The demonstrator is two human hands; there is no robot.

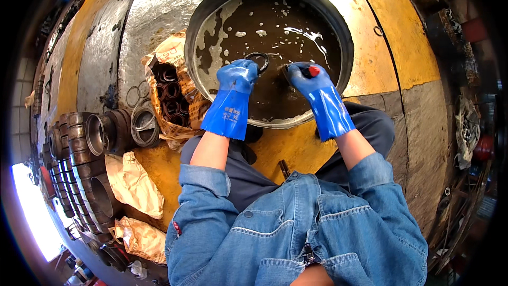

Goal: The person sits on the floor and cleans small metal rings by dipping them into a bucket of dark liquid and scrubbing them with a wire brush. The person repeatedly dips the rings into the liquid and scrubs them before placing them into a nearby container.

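Dark ring (pixel 257 61) held at the surface of the brown, foam-flecked liquid in a wide round basin (pixel 211 5), which rests on a yellow and bare-metal floor. Left hand (pixel 237 76), in a blue glove, grips the ring at its lower edge, fingers closed on it. Right hand (pixel 305 74), also gloved, is closed around a small red-tipped tool (pixel 313 70), just beside the ring. Judged step: washing or scrubbing the ring in the basin. The next move would call for a firm hold on a slippery part while the tool works around it. Beside the basin, a torn paper-wrapped bundle (pixel 172 92) shows more rings stacked inside; metal sleeves (pixel 98 133) lie further left.
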